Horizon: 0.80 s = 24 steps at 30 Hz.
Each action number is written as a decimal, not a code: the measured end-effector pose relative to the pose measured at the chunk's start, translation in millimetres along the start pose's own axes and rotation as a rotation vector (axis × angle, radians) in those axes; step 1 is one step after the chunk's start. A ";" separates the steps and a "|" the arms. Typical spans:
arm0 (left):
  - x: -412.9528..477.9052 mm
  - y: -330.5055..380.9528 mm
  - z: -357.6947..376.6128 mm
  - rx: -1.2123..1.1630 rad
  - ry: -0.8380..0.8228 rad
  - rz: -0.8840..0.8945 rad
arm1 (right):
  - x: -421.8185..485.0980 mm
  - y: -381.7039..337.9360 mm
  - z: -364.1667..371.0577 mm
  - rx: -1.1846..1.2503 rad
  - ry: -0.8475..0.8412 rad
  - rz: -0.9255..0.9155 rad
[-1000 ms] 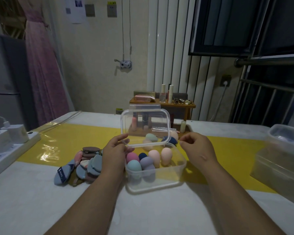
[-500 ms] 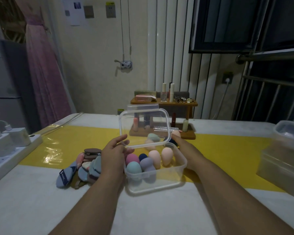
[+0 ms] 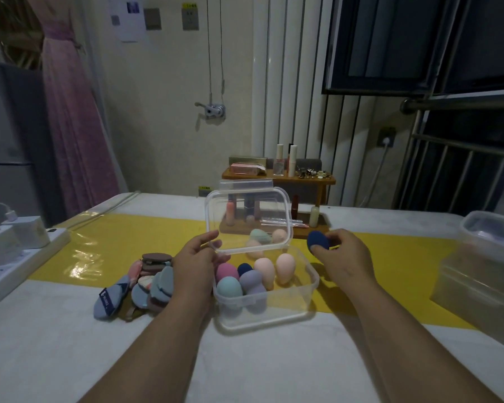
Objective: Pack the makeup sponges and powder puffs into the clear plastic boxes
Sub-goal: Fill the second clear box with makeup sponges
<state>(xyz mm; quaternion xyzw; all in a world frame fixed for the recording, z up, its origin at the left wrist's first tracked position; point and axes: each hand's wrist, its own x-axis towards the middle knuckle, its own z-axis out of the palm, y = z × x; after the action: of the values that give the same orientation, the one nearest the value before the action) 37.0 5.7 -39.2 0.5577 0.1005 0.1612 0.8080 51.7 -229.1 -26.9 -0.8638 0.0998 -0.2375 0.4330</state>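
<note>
A clear plastic box (image 3: 274, 311) stands on the table in front of me with its hinged lid (image 3: 246, 219) raised. Inside lie several egg-shaped makeup sponges (image 3: 256, 274) in pink, teal, lilac, peach and navy. A few more sponges (image 3: 264, 238) lie on the yellow mat behind the lid. My left hand (image 3: 194, 266) holds the box's left rim and the lid's lower corner. My right hand (image 3: 342, 257) pinches a dark blue sponge (image 3: 317, 241) in the air, just right of the box's far corner. A heap of flat powder puffs (image 3: 146, 283) lies left of the box.
More clear plastic boxes (image 3: 483, 274) are stacked at the table's right edge. A wooden cosmetics rack (image 3: 277, 199) stands behind the open box. A white power strip with chargers (image 3: 15, 248) runs along the left edge. A yellow mat (image 3: 128, 239) crosses the table.
My right hand reached behind the lid and has come out to the right holding the dark blue sponge. My left hand has stayed on the box and lid.
</note>
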 end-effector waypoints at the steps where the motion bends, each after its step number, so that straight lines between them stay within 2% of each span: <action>1: -1.4 0.5 0.6 0.005 -0.004 0.001 | -3.7 -1.9 -4.1 0.105 0.019 0.013; 4: -5.2 1.4 3.4 0.018 -0.023 0.008 | -16.1 -12.5 -15.1 0.313 -0.012 -0.004; 8: -4.3 -1.1 3.0 0.032 -0.035 0.019 | -22.3 -24.4 -20.3 0.185 -0.153 -0.178; 11: -4.0 -2.6 2.7 0.034 -0.039 0.022 | -24.1 -32.2 -23.8 0.130 -0.144 -0.233; 14: -4.3 -2.5 3.0 0.034 -0.030 0.024 | -28.2 -40.8 -26.6 0.069 -0.219 -0.272; 17: -3.9 -2.2 2.9 0.042 -0.029 0.020 | -34.0 -46.9 -24.1 -0.122 -0.362 -0.271; 24: -3.9 -2.7 2.8 0.056 -0.049 0.032 | -37.3 -50.2 -15.8 -0.402 -0.459 -0.305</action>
<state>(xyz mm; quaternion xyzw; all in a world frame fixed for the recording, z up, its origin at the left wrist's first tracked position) 34.8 1.0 -40.8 0.5855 0.0761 0.1577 0.7916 9.8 -195.7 9.0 -0.9678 -0.0855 -0.0746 0.2247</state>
